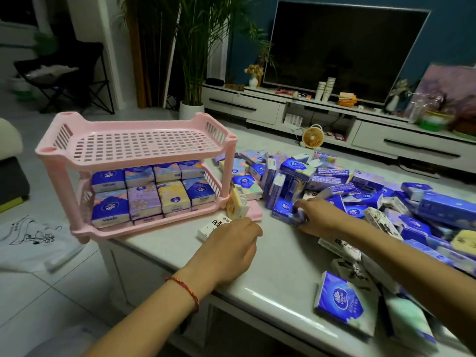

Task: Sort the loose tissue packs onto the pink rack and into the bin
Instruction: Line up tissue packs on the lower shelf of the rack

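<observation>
Both forearms reach over the table's (278,266) near edge, palms down.
The left hand (231,243) has its fingers curled onto a white pack (210,228) just in front of the rack (139,143); I cannot tell whether it grips. The right hand (318,219) curls round a blue pack (284,212) at the left edge of the pile (360,191). Bare tabletop lies between the forearms; the rack stands at the table's left corner.

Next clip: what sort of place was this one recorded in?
Most likely a home living room: a large television stands on a low white media cabinet, a tall potted palm sits beside it, and the tissue packs lie on a coffee table.
</observation>
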Demonstrator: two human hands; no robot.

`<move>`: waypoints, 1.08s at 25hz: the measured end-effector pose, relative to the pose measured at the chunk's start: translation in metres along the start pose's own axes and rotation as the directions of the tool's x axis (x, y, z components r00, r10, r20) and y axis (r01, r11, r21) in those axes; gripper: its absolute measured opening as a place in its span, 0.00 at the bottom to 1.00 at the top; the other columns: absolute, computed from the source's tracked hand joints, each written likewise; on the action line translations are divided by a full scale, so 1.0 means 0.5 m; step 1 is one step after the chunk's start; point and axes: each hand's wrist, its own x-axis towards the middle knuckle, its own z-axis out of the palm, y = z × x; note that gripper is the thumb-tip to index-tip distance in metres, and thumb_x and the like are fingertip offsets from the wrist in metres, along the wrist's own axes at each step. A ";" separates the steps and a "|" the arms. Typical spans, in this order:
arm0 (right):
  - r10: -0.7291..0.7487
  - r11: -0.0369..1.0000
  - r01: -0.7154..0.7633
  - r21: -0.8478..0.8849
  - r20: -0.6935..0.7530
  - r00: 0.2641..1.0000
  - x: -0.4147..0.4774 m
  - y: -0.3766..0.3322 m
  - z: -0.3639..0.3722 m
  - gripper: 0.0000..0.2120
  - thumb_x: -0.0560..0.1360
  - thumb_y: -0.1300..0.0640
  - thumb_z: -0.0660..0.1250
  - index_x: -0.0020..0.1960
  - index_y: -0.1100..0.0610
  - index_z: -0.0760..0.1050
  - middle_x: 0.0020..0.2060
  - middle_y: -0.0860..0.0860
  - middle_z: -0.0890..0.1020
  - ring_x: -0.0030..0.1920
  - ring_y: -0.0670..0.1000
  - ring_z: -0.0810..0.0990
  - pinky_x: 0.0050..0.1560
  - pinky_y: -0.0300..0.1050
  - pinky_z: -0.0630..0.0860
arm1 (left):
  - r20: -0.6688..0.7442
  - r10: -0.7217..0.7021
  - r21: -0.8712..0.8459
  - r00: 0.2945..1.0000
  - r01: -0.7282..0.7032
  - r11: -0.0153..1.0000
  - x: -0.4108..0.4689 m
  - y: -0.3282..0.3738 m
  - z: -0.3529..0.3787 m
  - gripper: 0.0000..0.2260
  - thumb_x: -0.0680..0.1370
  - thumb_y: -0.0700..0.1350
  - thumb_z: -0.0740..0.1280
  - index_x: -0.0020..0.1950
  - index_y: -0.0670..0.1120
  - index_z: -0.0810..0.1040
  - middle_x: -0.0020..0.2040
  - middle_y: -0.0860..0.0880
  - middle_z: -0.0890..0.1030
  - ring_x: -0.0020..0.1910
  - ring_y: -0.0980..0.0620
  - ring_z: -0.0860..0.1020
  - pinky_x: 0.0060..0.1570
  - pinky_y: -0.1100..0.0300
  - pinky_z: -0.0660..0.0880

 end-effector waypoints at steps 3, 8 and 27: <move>-0.029 0.999 0.030 -0.032 0.026 0.999 0.004 -0.025 -0.001 0.15 0.73 0.51 0.66 0.54 0.59 0.71 0.55 0.57 0.73 0.54 0.56 0.71 0.50 0.46 0.69 | -0.002 0.006 0.004 1.000 -0.006 1.000 0.001 0.001 0.001 0.15 0.82 0.46 0.53 0.68 0.50 0.67 0.66 0.52 0.69 0.64 0.53 0.68 0.61 0.62 0.63; -0.095 0.987 0.062 0.149 0.222 0.970 -0.016 -0.075 -0.022 0.10 0.73 0.50 0.67 0.47 0.55 0.70 0.45 0.49 0.72 0.45 0.51 0.73 0.43 0.40 0.71 | -0.026 0.032 0.008 0.999 -0.032 0.999 0.009 0.001 0.009 0.15 0.81 0.44 0.53 0.68 0.49 0.66 0.65 0.50 0.68 0.63 0.52 0.68 0.60 0.61 0.63; 0.165 0.984 -0.171 0.051 0.106 0.981 0.001 0.067 -0.035 0.22 0.72 0.53 0.67 0.64 0.56 0.69 0.61 0.56 0.73 0.55 0.54 0.72 0.51 0.43 0.71 | 0.101 -0.176 0.211 0.979 0.151 0.966 -0.011 0.057 0.053 0.31 0.74 0.64 0.56 0.71 0.49 0.58 0.68 0.47 0.62 0.66 0.46 0.63 0.64 0.54 0.62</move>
